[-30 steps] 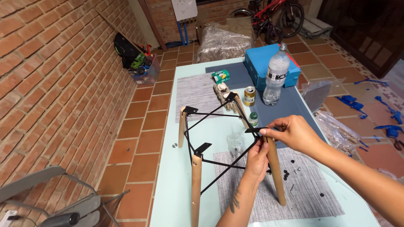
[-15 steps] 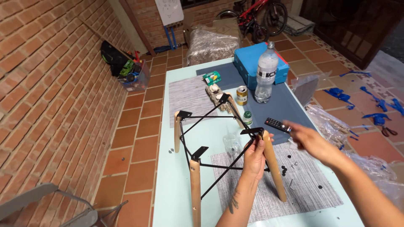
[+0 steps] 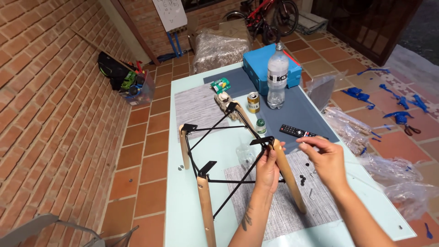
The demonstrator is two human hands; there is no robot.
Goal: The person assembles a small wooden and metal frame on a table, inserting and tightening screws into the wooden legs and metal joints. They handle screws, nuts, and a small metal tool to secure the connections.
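Head view shows the left hand with its grip closed around the top of a wooden leg, just under the black bracket of a chair base frame. The right hand hovers close beside it, fingers pinched on something small; what, I cannot tell. That frame stands on the pale green surface, towards its near left part, four wooden legs tied by thin black rods. It looks stiff and fairly light, the rods springy, so the legs near the brackets seem the soundest hold. Small black screws lie on the grey mat beneath. Further back sit a remote control, a can, a water bottle and a blue box.
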